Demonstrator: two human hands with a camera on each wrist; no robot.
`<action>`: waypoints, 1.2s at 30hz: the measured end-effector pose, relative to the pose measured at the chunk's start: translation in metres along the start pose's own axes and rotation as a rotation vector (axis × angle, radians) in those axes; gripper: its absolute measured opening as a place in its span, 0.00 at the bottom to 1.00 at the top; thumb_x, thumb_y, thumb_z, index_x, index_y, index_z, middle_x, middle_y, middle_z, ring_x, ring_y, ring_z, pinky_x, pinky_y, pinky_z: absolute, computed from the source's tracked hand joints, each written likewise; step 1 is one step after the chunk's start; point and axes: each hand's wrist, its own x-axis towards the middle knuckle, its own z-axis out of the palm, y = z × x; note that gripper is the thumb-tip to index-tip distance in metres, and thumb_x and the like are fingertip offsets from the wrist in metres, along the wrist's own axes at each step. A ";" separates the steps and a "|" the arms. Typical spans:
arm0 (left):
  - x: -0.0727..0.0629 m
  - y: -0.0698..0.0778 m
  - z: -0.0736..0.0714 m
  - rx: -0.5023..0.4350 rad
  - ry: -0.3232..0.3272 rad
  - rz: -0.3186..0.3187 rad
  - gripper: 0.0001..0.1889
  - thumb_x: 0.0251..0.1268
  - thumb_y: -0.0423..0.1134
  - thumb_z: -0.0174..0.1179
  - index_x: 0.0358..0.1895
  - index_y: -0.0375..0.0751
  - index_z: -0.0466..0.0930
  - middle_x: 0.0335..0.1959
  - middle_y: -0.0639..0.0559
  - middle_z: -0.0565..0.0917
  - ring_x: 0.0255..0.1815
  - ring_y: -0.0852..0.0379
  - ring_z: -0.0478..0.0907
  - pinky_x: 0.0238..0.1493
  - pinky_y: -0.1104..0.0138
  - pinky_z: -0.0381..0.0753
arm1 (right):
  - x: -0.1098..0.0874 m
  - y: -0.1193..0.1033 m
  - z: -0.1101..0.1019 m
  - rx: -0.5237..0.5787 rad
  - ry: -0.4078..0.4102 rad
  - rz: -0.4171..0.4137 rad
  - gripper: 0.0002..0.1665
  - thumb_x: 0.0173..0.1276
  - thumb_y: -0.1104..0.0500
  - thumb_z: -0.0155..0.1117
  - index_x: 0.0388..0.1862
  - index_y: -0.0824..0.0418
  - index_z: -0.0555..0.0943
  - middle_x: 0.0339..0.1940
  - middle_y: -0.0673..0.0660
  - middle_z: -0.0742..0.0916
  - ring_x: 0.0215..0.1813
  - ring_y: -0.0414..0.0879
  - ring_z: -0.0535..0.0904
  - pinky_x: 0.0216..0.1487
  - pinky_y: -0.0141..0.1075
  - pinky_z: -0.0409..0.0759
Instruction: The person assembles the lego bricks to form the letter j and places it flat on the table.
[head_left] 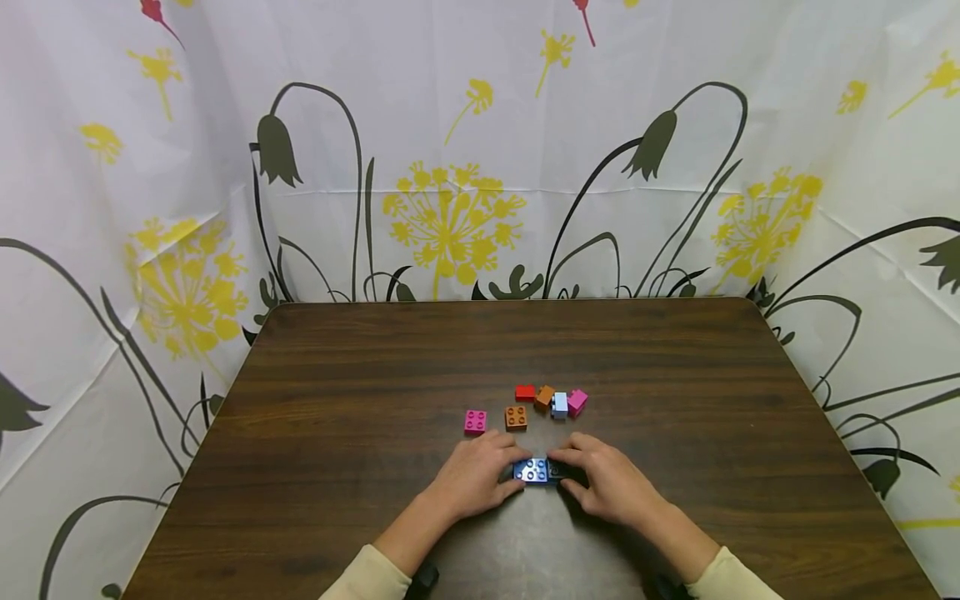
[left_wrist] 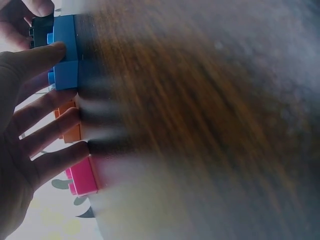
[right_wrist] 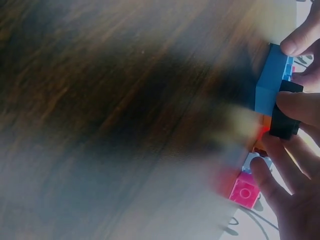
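Near the middle of the table, my left hand grips a blue toy brick between thumb and fingers. My right hand pinches a black brick against the right end of the blue one. In the right wrist view, the black brick sits at the height of the blue brick's studs and juts past its end. Whether the two are pressed fully together, I cannot tell. The thumb and fingers hide part of both bricks.
Beyond the hands lie loose bricks: a pink brick, an orange brick, a red brick, another orange brick, a light blue brick and another pink brick. A flowered curtain hangs behind the wooden table.
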 end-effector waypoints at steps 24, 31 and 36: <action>-0.006 -0.009 -0.013 -0.053 0.145 0.036 0.19 0.65 0.51 0.65 0.57 0.52 0.83 0.48 0.58 0.83 0.48 0.62 0.78 0.47 0.63 0.80 | 0.001 -0.001 -0.002 -0.046 -0.040 0.028 0.25 0.59 0.55 0.74 0.57 0.53 0.84 0.44 0.45 0.80 0.40 0.38 0.76 0.41 0.38 0.79; -0.006 -0.037 -0.032 0.037 0.361 -0.067 0.20 0.57 0.44 0.71 0.54 0.48 0.84 0.42 0.57 0.82 0.40 0.61 0.75 0.37 0.64 0.80 | 0.001 -0.001 -0.003 -0.053 -0.065 0.050 0.25 0.60 0.55 0.74 0.57 0.53 0.84 0.43 0.44 0.80 0.39 0.36 0.74 0.42 0.38 0.79; -0.010 -0.053 -0.033 0.094 0.210 -0.161 0.27 0.57 0.49 0.71 0.61 0.48 0.80 0.48 0.57 0.80 0.47 0.58 0.73 0.39 0.62 0.79 | 0.001 -0.003 -0.004 -0.053 -0.080 0.064 0.25 0.60 0.55 0.74 0.58 0.53 0.83 0.44 0.45 0.80 0.39 0.36 0.74 0.42 0.37 0.79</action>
